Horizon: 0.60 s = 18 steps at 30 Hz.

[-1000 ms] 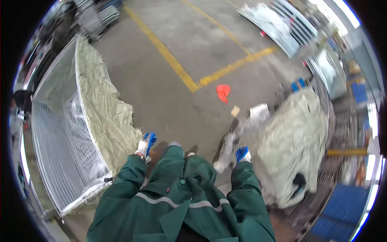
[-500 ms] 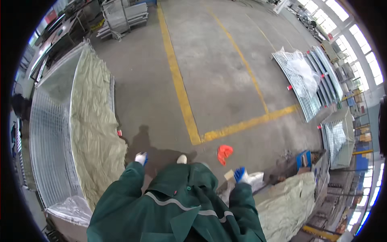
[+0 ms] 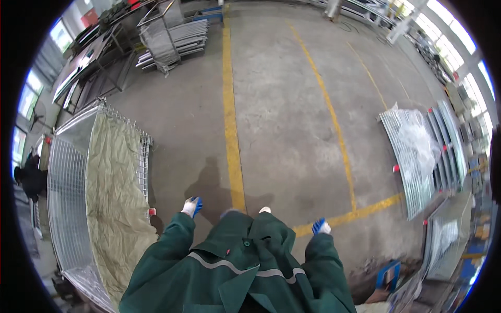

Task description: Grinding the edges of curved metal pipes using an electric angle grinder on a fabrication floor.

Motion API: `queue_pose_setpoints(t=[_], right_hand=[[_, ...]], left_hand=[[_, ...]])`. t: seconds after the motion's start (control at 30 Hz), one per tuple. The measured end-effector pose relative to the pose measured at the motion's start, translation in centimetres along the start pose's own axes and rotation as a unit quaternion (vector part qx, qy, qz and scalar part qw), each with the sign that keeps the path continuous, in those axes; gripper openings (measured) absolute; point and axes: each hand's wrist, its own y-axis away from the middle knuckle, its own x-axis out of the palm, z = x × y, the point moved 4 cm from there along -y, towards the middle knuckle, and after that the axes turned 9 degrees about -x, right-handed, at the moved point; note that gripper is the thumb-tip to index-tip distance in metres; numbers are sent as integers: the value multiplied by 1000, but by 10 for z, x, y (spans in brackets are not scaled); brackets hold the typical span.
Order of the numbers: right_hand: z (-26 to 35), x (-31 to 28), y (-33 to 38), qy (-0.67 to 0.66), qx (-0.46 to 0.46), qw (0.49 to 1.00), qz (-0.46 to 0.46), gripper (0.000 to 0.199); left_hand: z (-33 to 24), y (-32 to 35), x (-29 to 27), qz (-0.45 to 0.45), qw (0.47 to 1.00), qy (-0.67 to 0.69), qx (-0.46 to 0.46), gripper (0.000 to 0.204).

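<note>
My left hand (image 3: 192,206), in a white glove with blue fingers, hangs ahead of my left hip. Its fingers are loosely bent and apart, with nothing visible in them. Nearest to it is a wire mesh stack (image 3: 67,193) partly draped with a crinkled khaki sheet (image 3: 116,182); the hand stays clear of both. My right hand (image 3: 321,226), gloved the same way, hangs off my right side over a yellow floor line (image 3: 365,211). Its fingers point forward, small in view, and I see nothing held. Both arms are in dark green sleeves.
Metal bars on a rack (image 3: 188,39) and a workbench (image 3: 86,60) stand far left. To the right are grating panels (image 3: 409,161) with plastic film (image 3: 420,141) and a blue bin (image 3: 388,275). A yellow line (image 3: 231,115) runs ahead along the concrete floor.
I have moved forward over the floor. The red-orange item and the pale sheet at my right have left the view. My left hand has swung forward; a pale block near my right hand is gone from sight.
</note>
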Motion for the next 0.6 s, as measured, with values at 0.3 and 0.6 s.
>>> queue_pose_setpoints(t=[0.3, 0.6], right_hand=[[216, 563, -586, 31, 1, 994, 100, 29], [231, 723, -1024, -220, 175, 900, 333, 24]], left_hand=[[-237, -454, -15, -74, 991, 114, 0, 24], [-704, -1015, -56, -100, 974, 202, -26, 23]])
